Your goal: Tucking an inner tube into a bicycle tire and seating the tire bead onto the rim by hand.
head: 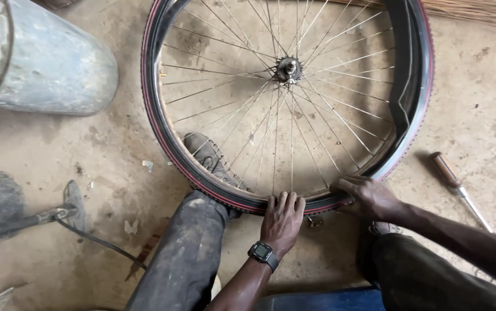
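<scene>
black rubber with a thin red stripe runs round the tyre, which sits on a bicycle wheel standing on the bare floor right in front of the person, its lowest arc just past the knees. the left hand, a square black watch strapped on its wrist, lies flat with straight fingers pressed against the tyre's bottom edge, not clenched, gripping nothing. the right hand is just beside it to the right, fingers curled over the tyre and rim, clasping that edge. grimy dark trousers cover the left leg, and a worn grey shoe rests inside the wheel, seen through the spokes. a strip of blue seat shows at the very bottom. the floor is rough, stained, dusty concrete. on the left lies a metal air pump with a flat foot plate and a thin black hose trailing away. to the right of the wheel lies a screwdriver with a brown handle and bright shaft, well apart from the hands. farther out, thin shiny spokes cross to a dark metal hub, and on the wheel's right side the tyre sags loose inward from the rim. at top left a dull grey metal drum lies tilted; its contents cannot be seen.
</scene>
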